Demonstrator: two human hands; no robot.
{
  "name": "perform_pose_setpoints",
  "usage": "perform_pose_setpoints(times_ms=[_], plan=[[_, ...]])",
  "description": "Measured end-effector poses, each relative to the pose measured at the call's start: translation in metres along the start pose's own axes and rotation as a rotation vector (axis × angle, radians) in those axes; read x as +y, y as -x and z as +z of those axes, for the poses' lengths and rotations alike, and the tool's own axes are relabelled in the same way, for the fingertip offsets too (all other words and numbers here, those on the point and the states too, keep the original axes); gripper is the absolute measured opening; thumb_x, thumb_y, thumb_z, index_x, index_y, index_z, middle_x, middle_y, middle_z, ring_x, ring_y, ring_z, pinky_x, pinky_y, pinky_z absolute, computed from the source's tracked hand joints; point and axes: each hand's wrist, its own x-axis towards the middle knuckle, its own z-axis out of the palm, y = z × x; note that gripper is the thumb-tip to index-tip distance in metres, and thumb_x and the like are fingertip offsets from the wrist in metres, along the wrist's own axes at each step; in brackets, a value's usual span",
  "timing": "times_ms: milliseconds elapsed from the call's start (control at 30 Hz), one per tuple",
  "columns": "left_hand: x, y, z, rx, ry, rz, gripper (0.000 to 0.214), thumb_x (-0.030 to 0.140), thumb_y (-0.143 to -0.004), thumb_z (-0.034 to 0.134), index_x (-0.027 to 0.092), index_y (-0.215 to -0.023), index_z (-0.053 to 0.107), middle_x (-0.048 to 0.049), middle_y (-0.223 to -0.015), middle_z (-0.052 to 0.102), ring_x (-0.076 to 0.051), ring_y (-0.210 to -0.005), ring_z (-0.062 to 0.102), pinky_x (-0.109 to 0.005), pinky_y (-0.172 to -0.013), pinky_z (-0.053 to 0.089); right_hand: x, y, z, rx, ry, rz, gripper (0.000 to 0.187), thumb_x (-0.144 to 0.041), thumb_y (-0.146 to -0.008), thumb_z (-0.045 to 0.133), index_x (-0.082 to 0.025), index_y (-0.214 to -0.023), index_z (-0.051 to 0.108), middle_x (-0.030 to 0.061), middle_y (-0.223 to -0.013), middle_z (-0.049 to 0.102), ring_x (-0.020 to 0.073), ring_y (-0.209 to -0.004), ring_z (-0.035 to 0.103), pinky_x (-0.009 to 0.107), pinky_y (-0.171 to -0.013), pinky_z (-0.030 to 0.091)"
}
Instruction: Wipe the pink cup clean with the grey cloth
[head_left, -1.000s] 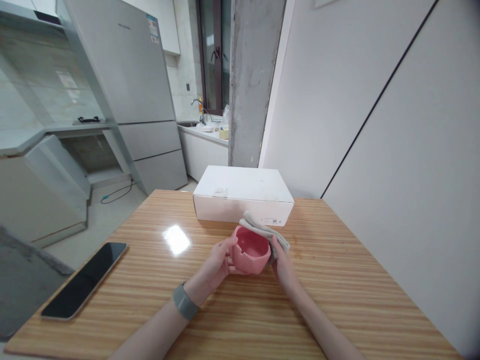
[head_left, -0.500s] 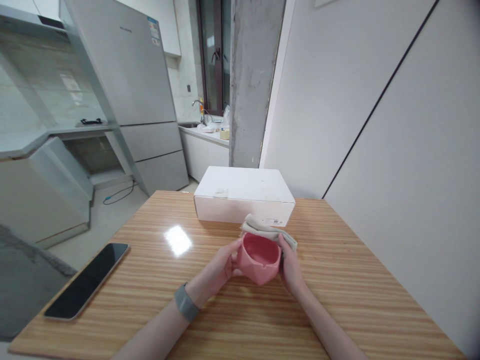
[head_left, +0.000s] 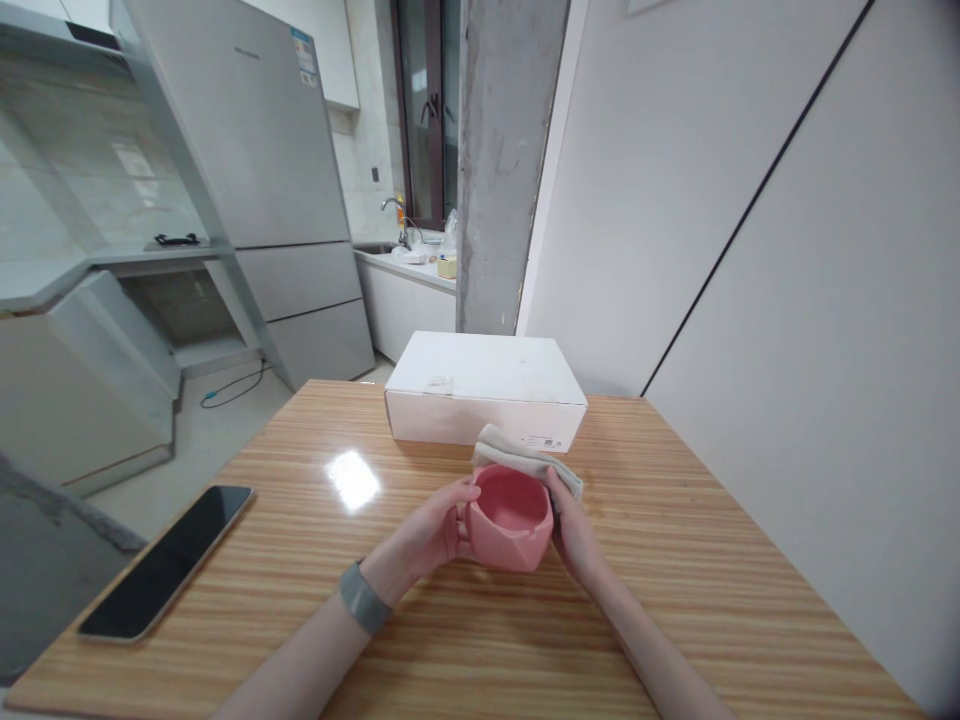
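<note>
A pink faceted bowl-like vessel [head_left: 511,535] is held between my two hands above the table, its open top tilted toward me. My left hand [head_left: 439,520] is closed on its left side, with the thumb at the rim and fingers at the side. My right hand [head_left: 576,525] grips a folded light grey cloth [head_left: 525,458], which lies along the far rim and right side of the vessel. The right fingers are partly hidden behind the cloth and the vessel. A grey band circles my left wrist.
A white cardboard box [head_left: 484,395] stands just beyond my hands on the wood-grain table [head_left: 720,580]. At the table's left edge lies a black phone [head_left: 169,562]. Farther back are a fridge [head_left: 247,150], a concrete column [head_left: 499,170] and a sink counter.
The pink vessel has turned slightly between my hands. Its lower point has shifted right, and the left thumb now rests on the rim. The cloth has moved a little left in view.
</note>
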Motion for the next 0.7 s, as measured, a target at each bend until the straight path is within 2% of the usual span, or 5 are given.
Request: perform_pose_setpoints(times_ms=[167, 333, 467, 633, 700], plan=[[-0.004, -0.002, 0.008, 0.159, 0.009, 0.163, 0.047, 0.029, -0.074, 0.074, 0.022, -0.116, 0.055, -0.0011, -0.081, 0.068, -0.015, -0.062, 0.065, -0.033, -0.062, 0.057, 0.01, 0.001, -0.002, 0.076, 0.124, -0.123, 0.041, -0.06, -0.078, 0.068, -0.029, -0.104, 0.075, 0.0032, -0.116, 0.074, 0.0305, -0.124, 0.058, 0.047, -0.114, 0.038], [-0.008, -0.001, 0.018, 0.293, 0.083, 0.288, 0.057, 0.027, -0.073, 0.075, 0.025, -0.122, 0.046, -0.0045, -0.097, 0.07, -0.016, -0.071, 0.068, -0.034, -0.067, 0.058, 0.018, 0.006, 0.009, 0.098, 0.081, -0.159, 0.05, -0.061, -0.078, 0.067, -0.03, -0.116, 0.07, 0.0021, -0.125, 0.07, 0.0278, -0.132, 0.052, 0.046, -0.117, 0.032], [-0.011, 0.0, 0.021, 0.245, 0.125, 0.296, 0.06, 0.025, -0.073, 0.076, 0.027, -0.123, 0.042, -0.0051, -0.103, 0.07, -0.017, -0.078, 0.07, -0.036, -0.073, 0.058, 0.021, 0.006, 0.009, 0.123, 0.044, -0.169, 0.045, -0.057, -0.079, 0.067, -0.031, -0.116, 0.07, 0.0011, -0.127, 0.069, 0.0264, -0.131, 0.052, 0.045, -0.118, 0.031], [-0.008, -0.004, 0.014, 0.158, 0.087, 0.119, 0.039, 0.048, -0.085, 0.061, 0.018, -0.109, 0.055, -0.0076, -0.084, 0.073, -0.019, -0.069, 0.07, -0.032, -0.065, 0.058, 0.018, -0.002, -0.004, 0.168, 0.043, -0.155, 0.034, -0.052, -0.08, 0.068, -0.028, -0.103, 0.075, 0.0031, -0.117, 0.074, 0.0294, -0.124, 0.059, 0.048, -0.114, 0.036], [-0.007, -0.005, 0.01, 0.156, 0.041, 0.101, 0.036, 0.05, -0.084, 0.064, 0.019, -0.101, 0.057, -0.0056, -0.079, 0.072, -0.018, -0.064, 0.069, -0.029, -0.062, 0.057, 0.015, -0.005, -0.007, 0.159, 0.025, -0.161, 0.031, -0.051, -0.081, 0.067, -0.028, -0.099, 0.076, 0.003, -0.113, 0.075, 0.03, -0.121, 0.061, 0.048, -0.112, 0.038]])
